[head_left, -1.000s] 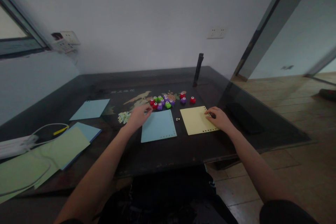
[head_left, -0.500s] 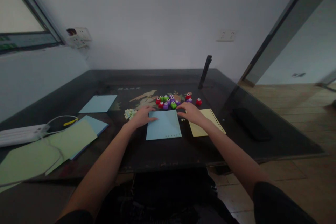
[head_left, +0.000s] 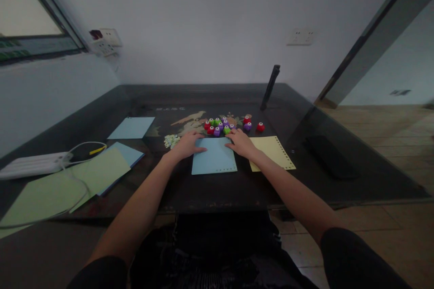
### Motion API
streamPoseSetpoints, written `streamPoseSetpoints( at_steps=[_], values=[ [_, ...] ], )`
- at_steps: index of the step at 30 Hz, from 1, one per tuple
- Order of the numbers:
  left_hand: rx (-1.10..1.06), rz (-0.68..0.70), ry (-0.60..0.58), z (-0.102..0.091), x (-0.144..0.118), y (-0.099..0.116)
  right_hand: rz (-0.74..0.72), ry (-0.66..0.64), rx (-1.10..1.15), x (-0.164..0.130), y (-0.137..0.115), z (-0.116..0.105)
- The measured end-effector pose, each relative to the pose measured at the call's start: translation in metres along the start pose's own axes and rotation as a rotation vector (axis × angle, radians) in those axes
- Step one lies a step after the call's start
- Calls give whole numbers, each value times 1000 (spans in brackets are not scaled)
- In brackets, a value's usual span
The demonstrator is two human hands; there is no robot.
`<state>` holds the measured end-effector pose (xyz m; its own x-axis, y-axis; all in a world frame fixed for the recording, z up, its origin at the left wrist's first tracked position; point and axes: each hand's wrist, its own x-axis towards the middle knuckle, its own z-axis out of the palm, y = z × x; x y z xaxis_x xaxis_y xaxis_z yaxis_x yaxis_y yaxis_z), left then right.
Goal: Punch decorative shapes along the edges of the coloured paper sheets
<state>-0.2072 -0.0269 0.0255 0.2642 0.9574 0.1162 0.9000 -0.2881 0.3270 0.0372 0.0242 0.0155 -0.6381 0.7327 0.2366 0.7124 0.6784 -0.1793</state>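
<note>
On the dark table [head_left: 217, 189], straight ahead of the person, lies a blue sheet [head_left: 214, 159] with a row of punched holes along its near edge. Both hands rest at its far corners: the left hand [head_left: 187, 144] lies flat with fingers spread over the far left corner, and the right hand [head_left: 241, 142] lies flat on the far right corner, neither one pinching anything as far as the view shows. Just beyond the fingertips sits a tight cluster of small punches [head_left: 220, 127] in red, green and purple, with a stray red punch [head_left: 260, 127] off to the right. A yellow sheet [head_left: 273, 152], also holed along one edge, lies just beside the blue one under the right forearm. The likeliest slip, I judge, is a knuckle nudging the punches and scattering them (they stand very close to the fingers). The right forearm could also drag the yellow sheet askew, since it passes right above it. A pile of paper bits [head_left: 170, 140] lies near the left hand and could be swept about by a careless sideways move. The glossy top may let the blue sheet slide under uneven pressure.
</note>
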Motion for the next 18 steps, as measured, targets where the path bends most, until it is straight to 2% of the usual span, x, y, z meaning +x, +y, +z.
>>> streamPoseSetpoints(
  at_steps=[9, 13, 16, 18],
  values=[
    [-9, 15, 54, -3, 1, 8, 41, 97, 75, -1, -2, -3],
    [-44, -31, 91, -3, 1, 9, 88, 111, 154, 1, 6, 3],
    [-103, -72, 125, -5, 0, 9, 112, 121, 263, 4, 14, 6],
    [-168, -105, 185, -8, 1, 8, 116, 113, 414, 4, 18, 3]
  ],
)
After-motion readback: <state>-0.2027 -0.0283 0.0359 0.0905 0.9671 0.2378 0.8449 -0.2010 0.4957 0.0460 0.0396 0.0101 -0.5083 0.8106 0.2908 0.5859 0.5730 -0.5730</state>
